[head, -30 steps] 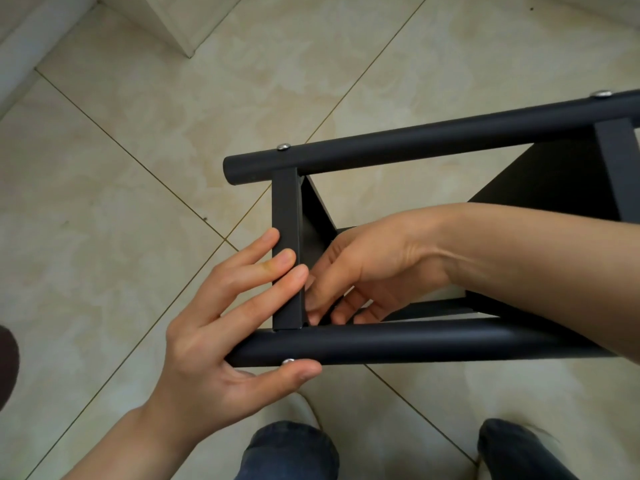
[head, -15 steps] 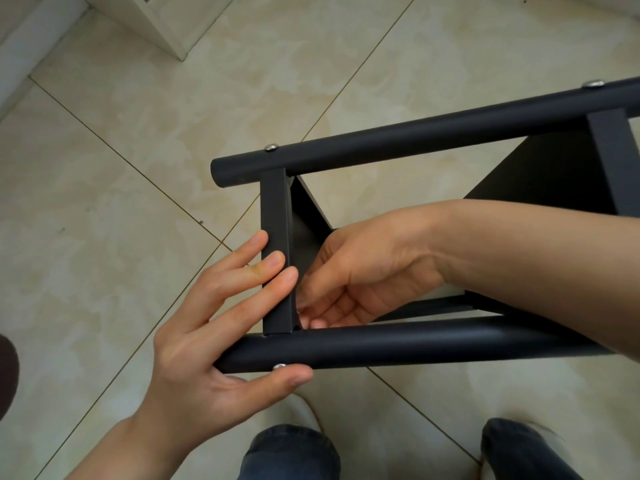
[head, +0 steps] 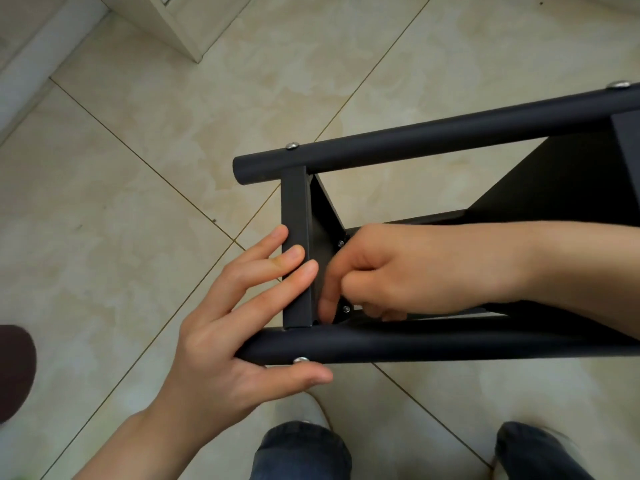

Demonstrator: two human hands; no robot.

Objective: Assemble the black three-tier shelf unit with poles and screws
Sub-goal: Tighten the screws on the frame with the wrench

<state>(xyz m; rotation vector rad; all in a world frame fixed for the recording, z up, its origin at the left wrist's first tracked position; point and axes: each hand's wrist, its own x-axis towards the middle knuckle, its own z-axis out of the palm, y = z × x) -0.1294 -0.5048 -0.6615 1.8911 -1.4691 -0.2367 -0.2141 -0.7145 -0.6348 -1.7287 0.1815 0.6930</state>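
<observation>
The black shelf unit lies on its side over the tiled floor. Its near pole (head: 433,344) and far pole (head: 433,136) run left to right, joined by the edge of an end shelf (head: 294,216). Silver screw heads show on the far pole (head: 292,145) and on the near pole (head: 300,359). My left hand (head: 239,334) clamps the near pole's end, fingers flat on the shelf edge, thumb under the pole. My right hand (head: 391,271) reaches between the poles with its fingers curled at a small screw (head: 345,309) on the shelf's inner side; a second inner screw (head: 341,242) sits above it.
A pale cabinet corner (head: 180,36) stands at the back left, with a white skirting strip (head: 38,60) beside it. A second black shelf panel (head: 568,188) fills the right. My knees (head: 301,452) are below the poles. A dark object (head: 14,372) lies at the left edge.
My right hand has curled from flat fingers into a tighter pinch at the inner screw. The left hand keeps its grip on the near pole.
</observation>
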